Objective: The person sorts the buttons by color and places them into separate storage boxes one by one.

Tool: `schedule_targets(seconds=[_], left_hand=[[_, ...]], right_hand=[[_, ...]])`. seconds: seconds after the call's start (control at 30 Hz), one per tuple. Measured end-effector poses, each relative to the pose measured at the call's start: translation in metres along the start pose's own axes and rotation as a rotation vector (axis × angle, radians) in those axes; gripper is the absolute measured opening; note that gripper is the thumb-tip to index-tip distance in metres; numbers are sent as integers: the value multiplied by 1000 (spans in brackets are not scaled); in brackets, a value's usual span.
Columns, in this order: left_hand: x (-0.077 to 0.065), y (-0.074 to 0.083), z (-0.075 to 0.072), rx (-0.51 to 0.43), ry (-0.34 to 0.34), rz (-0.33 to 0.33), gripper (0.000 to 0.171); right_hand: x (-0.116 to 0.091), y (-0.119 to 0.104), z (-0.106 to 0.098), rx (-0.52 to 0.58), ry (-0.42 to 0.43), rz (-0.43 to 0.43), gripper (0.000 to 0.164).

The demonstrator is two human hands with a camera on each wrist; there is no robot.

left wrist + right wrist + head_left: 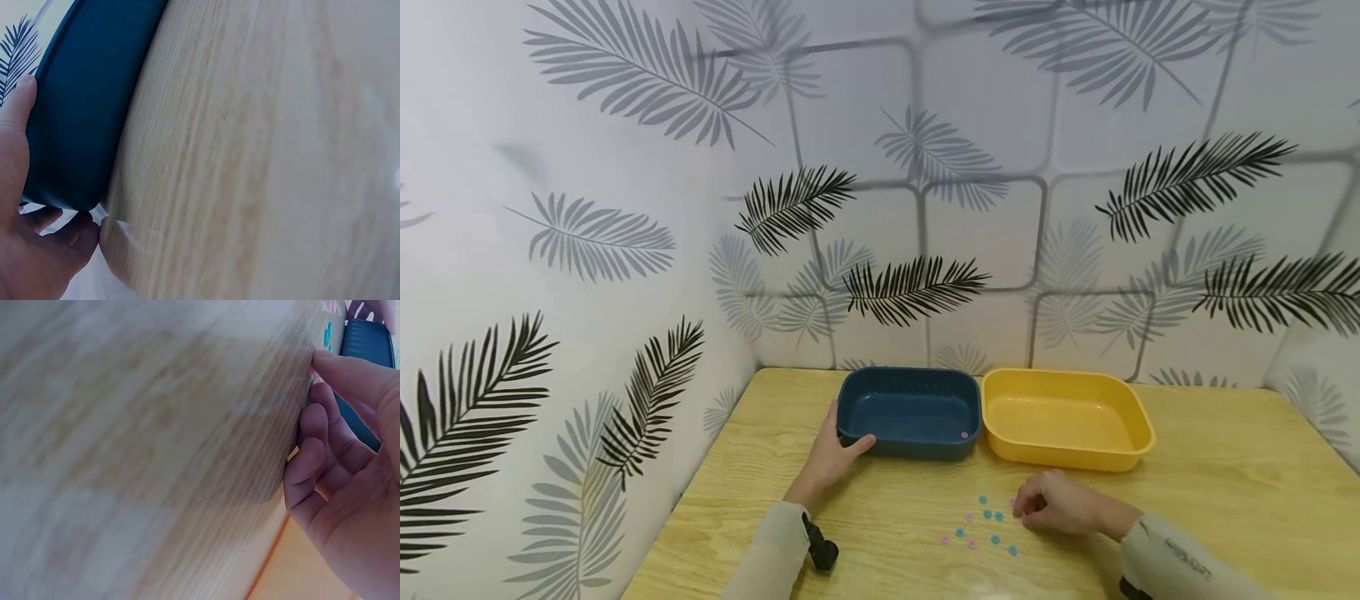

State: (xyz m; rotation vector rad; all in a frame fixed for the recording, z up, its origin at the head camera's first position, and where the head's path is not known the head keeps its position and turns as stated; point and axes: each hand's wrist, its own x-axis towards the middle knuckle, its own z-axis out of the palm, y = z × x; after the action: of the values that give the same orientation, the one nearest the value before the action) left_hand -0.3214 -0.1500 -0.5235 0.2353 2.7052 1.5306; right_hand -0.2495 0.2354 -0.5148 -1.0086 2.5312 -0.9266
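Note:
My left hand (pixel 829 457) holds the near left corner of a dark blue plastic bin (pixel 910 448), thumb along its front wall and fingers round its left end. One small pink button-like disc (pixel 964 434) lies inside the bin. My right hand (pixel 1063 502) is low over the table with curled fingers. Its thumb and forefinger meet at a pink disc (pixel 1011 502), partly hidden by the fingertips. Left of that hand, several small blue discs (pixel 996 539) and pink discs (pixel 972 543) lie scattered on the wood. In the right wrist view, pink shows between the thumb (pixel 350 372) and forefinger.
A yellow bin (pixel 1067 457) stands against the blue one on its right. Both sit on a wood-grain table (pixel 1210 467), near a wall (pixel 880 233) with a feather pattern. A black strap mount (pixel 822 550) is on the left wrist.

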Motion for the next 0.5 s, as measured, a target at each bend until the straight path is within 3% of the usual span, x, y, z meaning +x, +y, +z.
schedule_targets(seconds=[0.5], left_hand=[[2,-3,2,3,4,-2,98]], right_hand=[[-2,0,1,-15,15,63,6]])
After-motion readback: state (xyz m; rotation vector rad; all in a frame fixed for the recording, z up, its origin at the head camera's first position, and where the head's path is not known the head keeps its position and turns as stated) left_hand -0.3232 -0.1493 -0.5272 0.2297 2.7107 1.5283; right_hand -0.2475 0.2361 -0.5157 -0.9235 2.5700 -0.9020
